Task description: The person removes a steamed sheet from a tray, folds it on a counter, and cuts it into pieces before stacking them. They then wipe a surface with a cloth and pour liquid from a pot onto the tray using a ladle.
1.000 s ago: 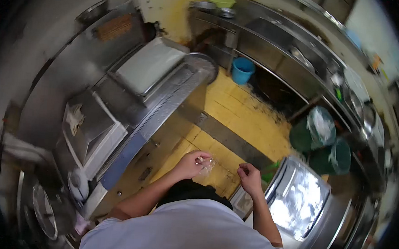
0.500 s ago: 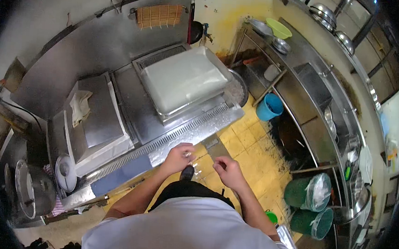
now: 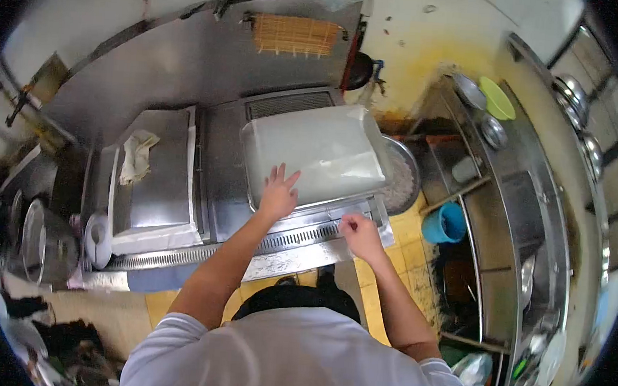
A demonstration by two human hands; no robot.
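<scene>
My left hand [image 3: 279, 193] is open, fingers spread, over the near-left edge of a rectangular tray [image 3: 301, 210] covered by a smooth, whitish translucent sheet [image 3: 315, 147]. Its fingertips overlap the sheet in this view. To the right, my right hand [image 3: 361, 236] is curled, thumb and fingers together, close by the tray's near-right corner; whatever it may hold is hidden. The covered tray rests on a steel counter [image 3: 223, 188] with a slotted drain strip [image 3: 299, 240] along its front.
A steel lid [image 3: 161, 184] with a crumpled cloth [image 3: 138, 156] lies left on the counter. Right of the tray stands a basin [image 3: 402, 176] with pale contents. A blue bucket [image 3: 444, 222] is by the steel shelving [image 3: 488, 275]. A large pot [image 3: 47, 244] stands far left.
I have come nearer the counter. My left hand has reached forward and spread its fingers over the covered tray; my right hand has moved forward to the counter's front edge, still curled.
</scene>
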